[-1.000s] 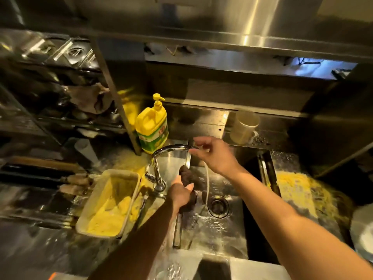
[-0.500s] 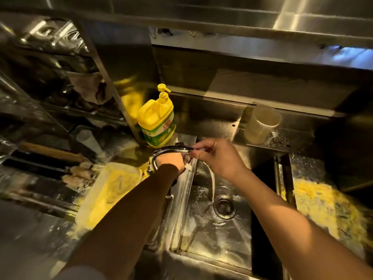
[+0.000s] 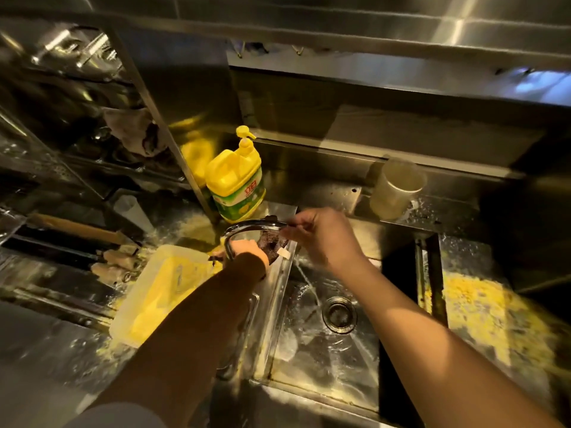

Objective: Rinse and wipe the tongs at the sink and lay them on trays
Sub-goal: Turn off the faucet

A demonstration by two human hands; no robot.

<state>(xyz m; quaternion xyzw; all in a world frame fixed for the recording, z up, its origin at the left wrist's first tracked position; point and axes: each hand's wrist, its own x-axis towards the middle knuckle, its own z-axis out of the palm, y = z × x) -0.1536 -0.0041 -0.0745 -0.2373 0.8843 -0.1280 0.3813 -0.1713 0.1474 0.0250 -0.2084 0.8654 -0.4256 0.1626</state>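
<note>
My left hand (image 3: 247, 251) grips a dark cloth (image 3: 275, 244) with a small white tag and holds it against the curved faucet spout (image 3: 247, 225). My right hand (image 3: 324, 239) pinches the outlet end of the spout between thumb and fingers, right beside the cloth. A thin stream of water (image 3: 307, 282) falls into the steel sink (image 3: 324, 359) near the drain (image 3: 339, 313). No tongs show in either hand. Long wooden-handled tools (image 3: 77, 227) lie at the left, too dim to identify.
A yellow dish-soap pump bottle (image 3: 236, 186) stands behind the faucet. A pale tub of yellow crumbs (image 3: 160, 291) sits left of the sink. A cup (image 3: 395, 189) stands on the back ledge. Yellow crumbs (image 3: 488, 316) cover the counter on the right. A rag (image 3: 133, 131) hangs on the left rack.
My left hand has lifted the dark cloth from inside the basin up to the faucet spout. My right hand has stayed at the spout's end.
</note>
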